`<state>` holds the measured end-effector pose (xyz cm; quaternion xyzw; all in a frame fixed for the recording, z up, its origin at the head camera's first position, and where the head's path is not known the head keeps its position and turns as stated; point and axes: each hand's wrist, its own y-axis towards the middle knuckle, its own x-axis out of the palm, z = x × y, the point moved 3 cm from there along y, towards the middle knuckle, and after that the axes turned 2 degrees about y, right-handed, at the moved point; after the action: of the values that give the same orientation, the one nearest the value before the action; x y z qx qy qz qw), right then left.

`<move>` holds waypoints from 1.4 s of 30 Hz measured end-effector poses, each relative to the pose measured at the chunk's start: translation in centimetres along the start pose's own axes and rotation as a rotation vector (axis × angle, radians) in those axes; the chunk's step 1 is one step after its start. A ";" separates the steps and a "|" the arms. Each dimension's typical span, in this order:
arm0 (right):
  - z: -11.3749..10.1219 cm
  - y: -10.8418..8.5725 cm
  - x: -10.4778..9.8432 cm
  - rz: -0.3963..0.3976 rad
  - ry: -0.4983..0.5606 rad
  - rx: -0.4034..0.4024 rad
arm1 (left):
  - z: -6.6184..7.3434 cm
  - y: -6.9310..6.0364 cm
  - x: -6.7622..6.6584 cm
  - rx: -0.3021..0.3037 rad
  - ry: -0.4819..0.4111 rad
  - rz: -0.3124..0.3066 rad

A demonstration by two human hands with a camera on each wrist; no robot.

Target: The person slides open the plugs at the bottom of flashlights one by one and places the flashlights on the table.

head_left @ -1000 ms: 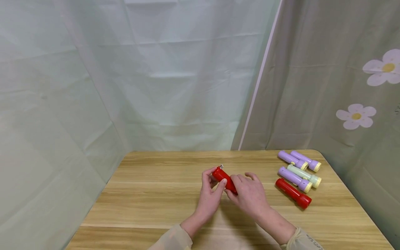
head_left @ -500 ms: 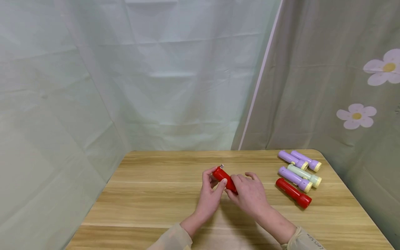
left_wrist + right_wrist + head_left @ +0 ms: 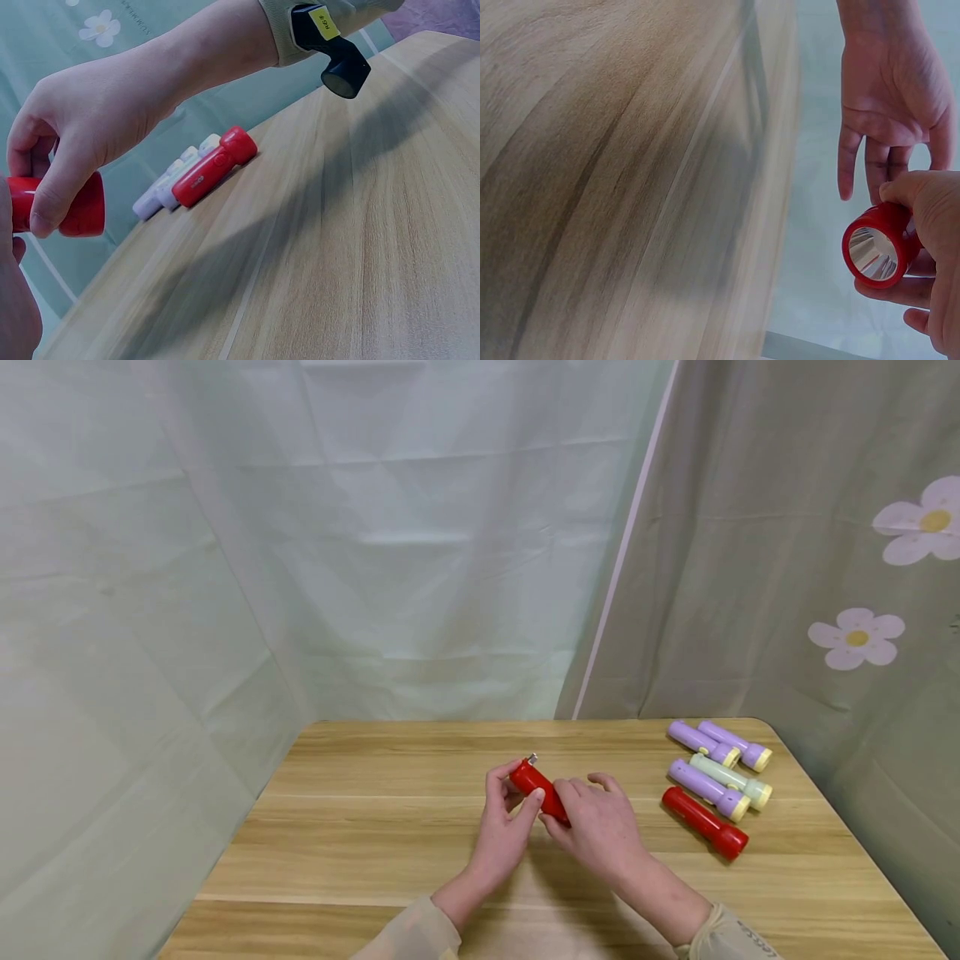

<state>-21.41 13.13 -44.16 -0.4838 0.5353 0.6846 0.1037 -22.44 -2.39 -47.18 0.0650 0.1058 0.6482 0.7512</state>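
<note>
We see the left hand (image 3: 504,827) and right hand (image 3: 600,827), fingers gripping a glossy red plastic flashlight (image 3: 531,782) above the wooden worktop (image 3: 360,827), silvery metal prongs (image 3: 532,760) out; handling seems unfinished, with five red, purple and pale-green flashlights (image 3: 705,787) untouched.

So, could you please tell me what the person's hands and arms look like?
The left hand and right hand are gloveless. Pale beige fabric sleeves stop short of both hands; the right sleeve bears dark lettering. A black, angular device with a yellow label sits at the right cuff.
</note>
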 end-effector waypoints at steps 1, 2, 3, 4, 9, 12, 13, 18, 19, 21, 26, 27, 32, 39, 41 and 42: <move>0.0 0.0 0.0 0.003 -0.002 -0.003 | 0.0 0.0 0.0 0.002 0.002 -0.001; 0.0 0.0 0.0 0.004 -0.003 -0.004 | 0.0 0.0 0.0 0.004 0.002 -0.002; 0.0 0.0 0.0 0.006 -0.006 -0.005 | 0.0 0.0 0.0 0.004 0.002 -0.002; 0.0 0.0 0.0 0.007 -0.007 -0.006 | 0.0 0.0 -0.1 0.005 0.001 -0.003; -0.1 0.0 0.0 0.001 -0.007 -0.005 | -0.2 0.0 -0.1 0.006 0.003 0.000; -0.1 0.1 0.0 -0.006 -0.004 -0.003 | -0.2 -0.1 -0.2 0.005 0.002 -0.001; -0.1 0.1 0.1 -0.009 -0.003 -0.001 | -0.2 -0.1 -0.2 0.004 0.002 -0.001; -0.1 0.1 0.1 -0.019 -0.006 0.004 | -0.1 -0.1 -0.2 0.003 0.002 -0.001; -0.2 0.1 0.1 -0.020 -0.007 0.004 | -0.1 -0.1 -0.2 0.004 0.002 0.001; -0.2 0.0 0.1 -0.019 -0.009 0.004 | -0.1 -0.1 -0.1 0.004 0.002 0.002; -0.2 0.0 0.1 -0.002 -0.008 -0.003 | -0.3 -0.1 -0.1 0.008 -0.002 0.003; -0.2 0.0 0.1 0.000 -0.008 -0.004 | -0.3 -0.1 -0.1 0.009 -0.003 0.003; -0.2 0.0 0.2 0.000 -0.010 -0.003 | -0.2 -0.1 -0.1 0.012 -0.004 0.003; -0.2 0.0 0.2 -0.007 -0.006 -0.003 | -0.2 -0.1 -0.1 -0.004 -0.010 -0.001; -0.2 -0.1 0.2 -0.007 -0.004 -0.003 | -0.3 -0.1 -0.1 -0.011 -0.008 -0.002; -0.2 -0.1 0.3 -0.005 -0.003 -0.003 | -0.3 -0.1 -0.1 -0.015 -0.009 -0.002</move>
<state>-21.37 12.87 -44.40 -0.4844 0.5328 0.6858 0.1054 -22.41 -2.52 -47.48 0.0618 0.0977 0.6480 0.7528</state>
